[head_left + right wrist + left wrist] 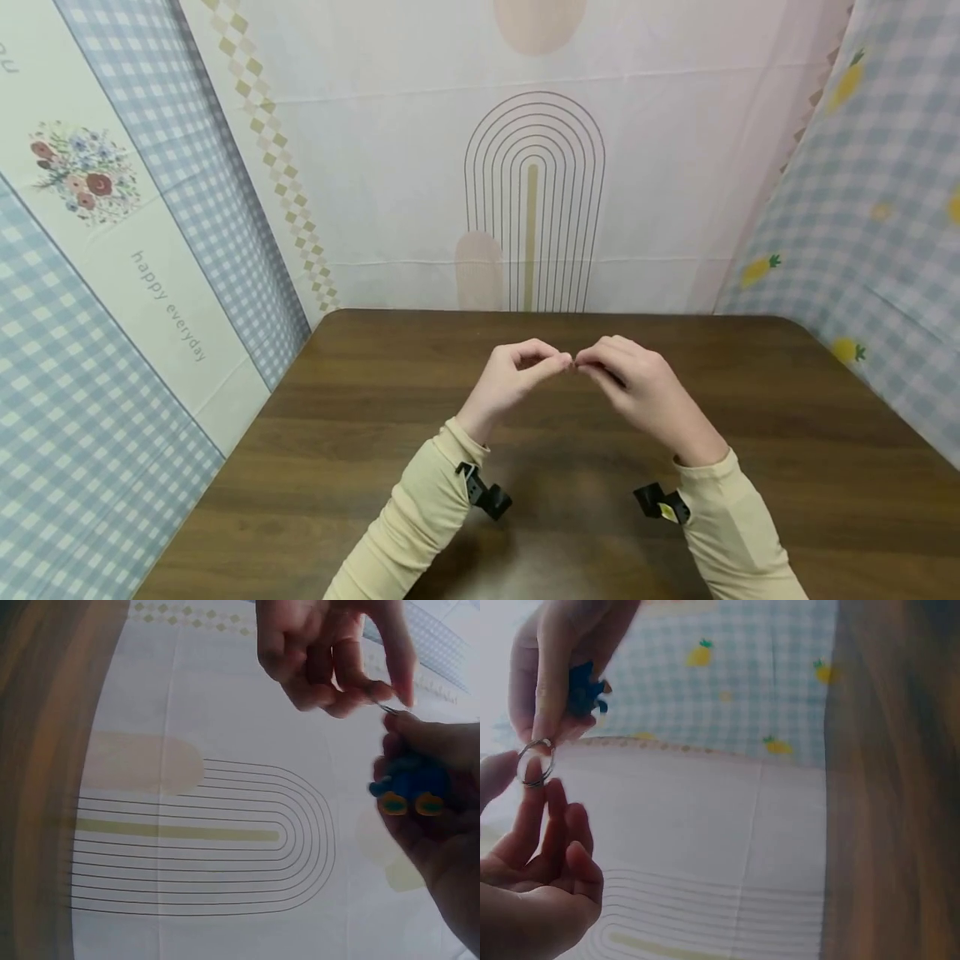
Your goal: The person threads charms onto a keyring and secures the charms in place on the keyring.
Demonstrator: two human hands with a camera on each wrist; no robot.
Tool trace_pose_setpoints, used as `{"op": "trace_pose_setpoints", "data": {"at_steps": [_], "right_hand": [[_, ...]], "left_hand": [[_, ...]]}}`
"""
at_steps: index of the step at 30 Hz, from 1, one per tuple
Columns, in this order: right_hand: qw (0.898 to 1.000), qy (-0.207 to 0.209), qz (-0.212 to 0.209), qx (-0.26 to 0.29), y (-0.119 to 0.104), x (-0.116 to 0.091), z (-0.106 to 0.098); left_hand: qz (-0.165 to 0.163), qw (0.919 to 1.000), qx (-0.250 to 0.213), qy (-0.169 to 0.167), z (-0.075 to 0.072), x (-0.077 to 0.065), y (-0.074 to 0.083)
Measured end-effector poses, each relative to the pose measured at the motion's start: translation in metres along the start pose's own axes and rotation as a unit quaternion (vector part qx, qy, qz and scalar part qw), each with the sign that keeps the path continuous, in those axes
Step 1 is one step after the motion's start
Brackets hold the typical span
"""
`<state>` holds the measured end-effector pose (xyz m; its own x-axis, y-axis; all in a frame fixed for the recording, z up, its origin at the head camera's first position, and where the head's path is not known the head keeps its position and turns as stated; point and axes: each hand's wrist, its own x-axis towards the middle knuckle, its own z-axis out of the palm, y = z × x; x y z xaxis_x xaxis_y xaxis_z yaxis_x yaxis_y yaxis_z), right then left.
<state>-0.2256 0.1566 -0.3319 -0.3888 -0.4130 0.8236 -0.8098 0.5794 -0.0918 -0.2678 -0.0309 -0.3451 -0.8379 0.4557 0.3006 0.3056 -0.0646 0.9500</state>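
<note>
A metal split key ring spans the small gap between the two hands. My left hand holds its near side with thumb and index fingertip, the other fingers loosely bent. From the opposite side, my right hand pinches the ring's edge with thumb and fingertips. Inside the right hand's curled fingers sits a small dark blue figure with orange-and-green feet; part of it is covered by the fingers. Both hands are raised above the brown wooden table, the fingertips almost meeting in the head view.
A white printed cloth hangs behind the table's far edge. Blue checked cloths hang at the left side and, with a pineapple print, at the right. Each cream sleeve carries a black wrist mount.
</note>
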Motion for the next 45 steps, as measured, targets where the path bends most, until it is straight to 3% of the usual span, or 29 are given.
{"op": "trace_pose_setpoints", "data": {"at_steps": [2, 4, 6, 8, 10, 12, 14, 16, 18, 19, 21, 23, 25, 28, 31, 33, 36, 39, 41, 43, 45], "right_hand": [[1.0, -0.014, -0.008, -0.008, 0.002, -0.001, 0.0], [1.0, -0.023, -0.013, -0.017, 0.003, -0.001, 0.0], [0.999, -0.028, -0.009, -0.015, 0.003, -0.002, 0.001], [1.0, -0.025, -0.002, -0.009, 0.004, -0.002, 0.002], [1.0, -0.018, 0.007, -0.002, 0.004, -0.002, 0.002], [1.0, -0.01, 0.018, 0.006, 0.004, -0.001, 0.002], [1.0, -0.003, 0.028, 0.011, 0.004, -0.001, 0.002], [0.999, 0.001, 0.035, 0.015, 0.004, 0.0, 0.002], [0.999, 0.004, 0.04, 0.017, 0.005, 0.0, 0.001], [0.999, 0.004, 0.04, 0.017, 0.005, 0.0, 0.0], [0.999, 0.002, 0.038, 0.013, 0.006, 0.0, -0.001], [0.999, -0.004, 0.032, 0.01, 0.008, 0.0, -0.002], [1.0, -0.013, 0.021, 0.01, 0.01, -0.001, -0.003], [1.0, -0.024, 0.007, 0.012, 0.013, -0.002, -0.003], [1.0, -0.022, 0.012, 0.014, 0.014, -0.002, -0.003], [0.999, -0.015, 0.026, 0.016, 0.013, -0.002, -0.004], [0.998, 0.003, 0.052, 0.023, 0.011, -0.001, -0.005], [0.997, 0.014, 0.069, 0.029, 0.01, -0.001, -0.004], [0.997, 0.016, 0.075, 0.03, 0.01, 0.0, -0.003], [0.996, 0.017, 0.079, 0.031, 0.011, 0.0, -0.003], [0.996, 0.015, 0.079, 0.029, 0.012, 0.0, -0.003]], "left_hand": [[0.018, 0.9964, 0.082, -0.004, -0.002, 0.0, 0.001], [0.033, 0.9913, 0.127, -0.008, -0.003, 0.001, 0.001], [0.044, 0.9891, 0.141, -0.009, -0.004, 0.001, 0.001], [0.044, 0.9915, 0.123, -0.003, -0.002, 0.002, -0.001], [0.026, 0.9975, 0.066, 0.004, 0.0, 0.003, -0.002], [-0.005, 0.9996, -0.025, 0.009, 0.004, 0.004, -0.004], [-0.037, 0.9907, -0.131, 0.01, 0.008, 0.004, -0.005], [-0.064, 0.9736, -0.219, 0.007, 0.011, 0.005, -0.006], [-0.078, 0.9602, -0.268, 0.001, 0.013, 0.006, -0.006], [-0.079, 0.9593, -0.271, -0.001, 0.013, 0.006, -0.005], [-0.07, 0.9691, -0.236, -0.003, 0.012, 0.008, -0.006], [-0.055, 0.987, -0.151, -0.003, 0.009, 0.008, -0.005], [-0.038, 0.998, -0.05, -0.007, 0.004, 0.008, -0.002], [-0.017, 0.998, 0.057, -0.019, -0.001, 0.008, 0.002], [-0.001, 0.9972, 0.074, -0.015, 0.0, 0.007, 0.005], [0.0, 0.9992, 0.039, 0.002, 0.004, 0.007, 0.005], [-0.013, 0.9975, -0.062, 0.032, 0.012, 0.007, 0.003], [-0.035, 0.9822, -0.176, 0.056, 0.019, 0.006, 0.0], [-0.042, 0.9721, -0.222, 0.063, 0.021, 0.006, -0.001], [-0.041, 0.9694, -0.233, 0.063, 0.022, 0.007, -0.003], [-0.033, 0.9746, -0.214, 0.056, 0.02, 0.008, -0.004]]}}
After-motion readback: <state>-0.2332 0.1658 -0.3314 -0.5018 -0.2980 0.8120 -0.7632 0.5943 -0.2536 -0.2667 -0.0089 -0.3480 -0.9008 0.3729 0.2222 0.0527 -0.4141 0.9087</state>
